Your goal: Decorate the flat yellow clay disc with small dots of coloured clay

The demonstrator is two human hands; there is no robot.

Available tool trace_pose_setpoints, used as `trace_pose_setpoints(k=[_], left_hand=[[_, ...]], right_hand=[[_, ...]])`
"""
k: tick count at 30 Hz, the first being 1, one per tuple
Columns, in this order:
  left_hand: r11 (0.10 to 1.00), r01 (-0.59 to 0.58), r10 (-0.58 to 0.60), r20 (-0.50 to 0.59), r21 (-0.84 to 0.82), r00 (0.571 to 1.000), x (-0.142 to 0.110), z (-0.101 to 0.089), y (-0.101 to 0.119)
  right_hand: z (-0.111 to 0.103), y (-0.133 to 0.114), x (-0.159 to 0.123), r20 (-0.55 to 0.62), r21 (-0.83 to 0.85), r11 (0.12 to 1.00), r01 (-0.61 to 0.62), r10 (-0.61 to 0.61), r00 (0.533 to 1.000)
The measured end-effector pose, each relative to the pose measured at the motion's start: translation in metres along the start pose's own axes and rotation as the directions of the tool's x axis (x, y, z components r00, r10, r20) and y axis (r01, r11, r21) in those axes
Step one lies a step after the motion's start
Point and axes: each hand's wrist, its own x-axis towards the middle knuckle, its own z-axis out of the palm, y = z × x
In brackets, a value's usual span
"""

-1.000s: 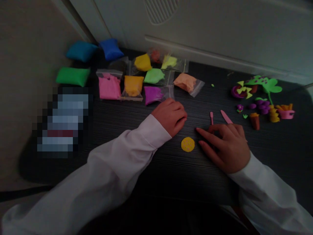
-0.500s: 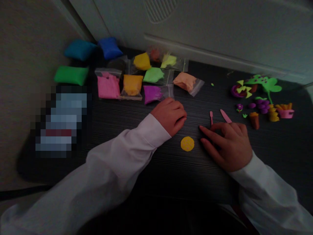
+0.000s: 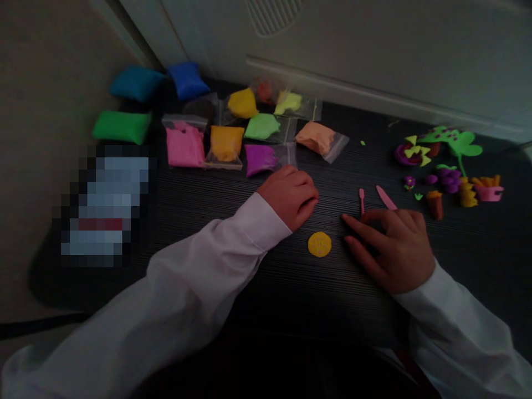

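A yellow clay disc (image 3: 320,244) with small pale specks lies flat on the dark table between my hands. Up and to its left rests my left hand (image 3: 288,198), fingers curled in and closed. Whatever its fingers might hold is hidden beneath them. On the disc's right, my right hand (image 3: 393,246) lies on the table, open, with thumb and forefinger stretched out and apart. Just beyond its knuckles are a thin pink modelling tool (image 3: 362,198) and a pink clay knife (image 3: 385,197), their near ends reaching to the hand.
Bagged clay, such as the pink packet (image 3: 185,147) and purple packet (image 3: 260,159), lies across the back. Clay figures, including a green flower shape (image 3: 469,145) and a pink pot (image 3: 489,193), stand at right. A blurred-out phone-like screen (image 3: 108,205) is at left.
My right hand sits very slightly further right in the picture, along with the things around it. Otherwise both hands keep the same pose, and the disc stays in its place.
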Motion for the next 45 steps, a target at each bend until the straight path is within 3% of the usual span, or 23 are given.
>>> trace_pose_setpoints(k=[32,45], left_hand=[[1.000,0.015,-0.015,0.003,-0.005,1.000,-0.0003,-0.0001,0.0006],[1.000,0.024,-0.024,-0.006,-0.005,1.000,0.0001,0.0003,0.0004]], right_hand=[[-0.0014,0.0019,-0.0044,-0.023,0.083,0.996,0.018,-0.016,1.000],[-0.0046,0.0024,-0.0033,0.030,0.135,0.991,0.021,-0.025,0.999]])
